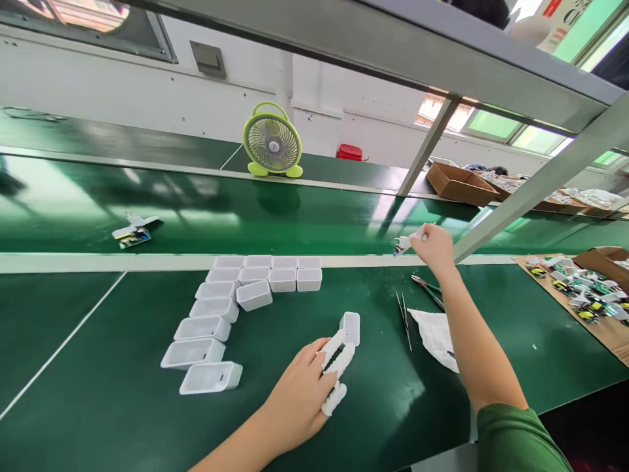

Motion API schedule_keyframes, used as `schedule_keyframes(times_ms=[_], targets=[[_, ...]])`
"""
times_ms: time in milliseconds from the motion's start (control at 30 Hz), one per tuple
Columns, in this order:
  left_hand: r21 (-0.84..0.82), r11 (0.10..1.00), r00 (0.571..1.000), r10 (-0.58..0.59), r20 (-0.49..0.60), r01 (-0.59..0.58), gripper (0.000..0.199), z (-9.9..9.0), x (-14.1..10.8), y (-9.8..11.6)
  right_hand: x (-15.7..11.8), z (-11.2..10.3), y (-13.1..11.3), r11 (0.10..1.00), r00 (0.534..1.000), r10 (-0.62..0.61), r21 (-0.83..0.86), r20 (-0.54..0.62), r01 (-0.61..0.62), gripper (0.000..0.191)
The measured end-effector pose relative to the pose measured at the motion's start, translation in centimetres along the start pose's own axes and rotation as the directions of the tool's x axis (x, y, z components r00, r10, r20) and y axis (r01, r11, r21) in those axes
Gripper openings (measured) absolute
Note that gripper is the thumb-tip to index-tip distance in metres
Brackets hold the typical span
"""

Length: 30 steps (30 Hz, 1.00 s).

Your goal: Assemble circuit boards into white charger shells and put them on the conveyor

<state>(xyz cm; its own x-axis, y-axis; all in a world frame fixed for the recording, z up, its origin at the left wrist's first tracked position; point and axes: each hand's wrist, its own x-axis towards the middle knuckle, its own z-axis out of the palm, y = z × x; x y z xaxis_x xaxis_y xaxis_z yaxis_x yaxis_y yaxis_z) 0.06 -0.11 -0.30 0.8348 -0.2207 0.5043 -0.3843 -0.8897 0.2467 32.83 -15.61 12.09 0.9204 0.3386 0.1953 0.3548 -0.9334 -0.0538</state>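
My left hand (307, 387) reaches over the green bench with white covers on several fingers. Its fingers are stretched out and apart, the tips touching the near end of a small white plastic box (350, 324). My right hand (435, 248) is raised over the green belt, fingers pinched on a small circuit board with a white part (403, 245). Left of my left hand, several open white boxes (204, 354) form a bent row. Tweezers (403, 321), pliers (427, 292) and a white cloth (435, 337) lie below my right hand.
Another circuit board with white parts (132, 233) lies on the belt at left. A green fan (273, 144) stands behind the belt. Many boards (590, 292) lie on cardboard at right. A slanting metal post (535, 177) rises beside my right hand. Cardboard boxes (459, 183) stand farther back.
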Motion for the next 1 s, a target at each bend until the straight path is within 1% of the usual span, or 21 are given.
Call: schedule_keyframes(times_ms=[33, 67, 100, 133, 200, 267, 333, 367, 400, 467, 533, 633, 767, 833, 900, 933, 967, 1000], targets=[[-0.004, 1.0, 1.0, -0.001, -0.01, 0.001, 0.012, 0.3, -0.1, 0.0, -0.5, -1.3, -0.1, 0.999, 0.999, -0.043, -0.012, 0.028, 0.043, 0.016], [-0.001, 1.0, 1.0, -0.004, -0.027, 0.004, 0.012, 0.6, -0.2, 0.0, -1.1, -2.3, -0.4, 0.996, 0.992, -0.09, -0.018, 0.083, 0.092, 0.015], [0.007, 1.0, 0.999, -0.012, -0.047, 0.012, 0.011, 0.8, -0.2, 0.0, -1.6, -3.1, -0.9, 0.989, 0.977, -0.145, -0.013, 0.156, 0.149, 0.014], [0.015, 1.0, 0.998, -0.021, -0.067, 0.022, 0.012, 1.0, -0.2, 0.1, -2.2, -3.4, -1.5, 0.978, 0.95, -0.205, 0.002, 0.238, 0.21, 0.015], [0.028, 0.999, 0.995, -0.039, -0.091, 0.042, 0.013, 1.1, -0.2, 0.1, -3.3, -3.1, -3.2, 0.947, 0.868, -0.314, 0.056, 0.385, 0.318, 0.019], [0.034, 0.998, 0.995, -0.047, -0.087, 0.05, 0.011, 1.2, -0.1, 0.1, -4.2, -1.9, -5.1, 0.916, 0.794, -0.391, 0.112, 0.465, 0.385, 0.019], [0.047, 0.997, 0.996, -0.051, -0.066, 0.055, 0.009, 1.1, 0.1, 0.1, -5.0, -0.6, -6.8, 0.896, 0.756, -0.435, 0.15, 0.49, 0.418, 0.012], [0.058, 0.996, 0.997, -0.058, -0.054, 0.061, 0.009, 1.1, 0.1, 0.0, -5.3, -0.2, -7.3, 0.89, 0.748, -0.446, 0.159, 0.491, 0.427, 0.007], [0.072, 0.995, 0.997, -0.064, -0.042, 0.067, 0.009, 1.2, 0.2, 0.0, -5.7, 0.1, -7.7, 0.889, 0.75, -0.448, 0.155, 0.487, 0.431, 0.004], [0.105, 0.992, 0.997, -0.072, -0.033, 0.075, 0.01, 1.2, 0.3, -0.1, -6.7, 0.2, -8.0, 0.895, 0.769, -0.429, 0.112, 0.474, 0.431, 0.009], [0.138, 0.987, 0.996, -0.071, -0.052, 0.078, 0.011, 1.3, 0.4, -0.1, -8.0, -0.1, -7.9, 0.902, 0.786, -0.398, 0.043, 0.473, 0.43, 0.014], [0.184, 0.981, 0.993, -0.043, -0.113, 0.063, 0.016, 0.9, 0.5, -0.1, -10.0, 0.1, -7.9, 0.898, 0.78, -0.363, -0.033, 0.51, 0.439, 0.015], [0.202, 0.979, 0.985, 0.026, -0.173, 0.01, 0.023, -0.1, 0.5, 0.2, -11.2, 1.6, -8.8, 0.908, 0.781, -0.317, -0.066, 0.537, 0.414, 0.012], [0.177, 0.984, 0.985, 0.043, -0.165, -0.014, 0.023, -0.4, 0.3, 0.4, -11.1, 2.0, -9.1, 0.913, 0.784, -0.319, -0.051, 0.532, 0.406, 0.012], [0.124, 0.992, 0.989, 0.051, -0.142, -0.033, 0.021, -0.4, 0.2, 0.4, -11.0, 1.5, -8.8, 0.914, 0.79, -0.341, -0.016, 0.51, 0.405, 0.013], [0.075, 0.997, 0.99, 0.037, -0.139, -0.026, 0.019, -0.4, 0.1, 0.3, -11.0, 1.1, -8.2, 0.913, 0.793, -0.351, -0.006, 0.498, 0.408, 0.013], [0.008, 1.0, 0.99, -0.003, -0.138, 0.005, 0.017, -0.4, 0.1, 0.3, -11.2, 0.6, -7.5, 0.914, 0.8, -0.363, 0.019, 0.478, 0.404, 0.014], [-0.071, 0.996, 0.989, -0.071, -0.13, 0.062, 0.02, -0.3, 0.1, 0.1, -11.4, 0.0, -6.6, 0.92, 0.817, -0.376, 0.071, 0.437, 0.386, 0.018]])
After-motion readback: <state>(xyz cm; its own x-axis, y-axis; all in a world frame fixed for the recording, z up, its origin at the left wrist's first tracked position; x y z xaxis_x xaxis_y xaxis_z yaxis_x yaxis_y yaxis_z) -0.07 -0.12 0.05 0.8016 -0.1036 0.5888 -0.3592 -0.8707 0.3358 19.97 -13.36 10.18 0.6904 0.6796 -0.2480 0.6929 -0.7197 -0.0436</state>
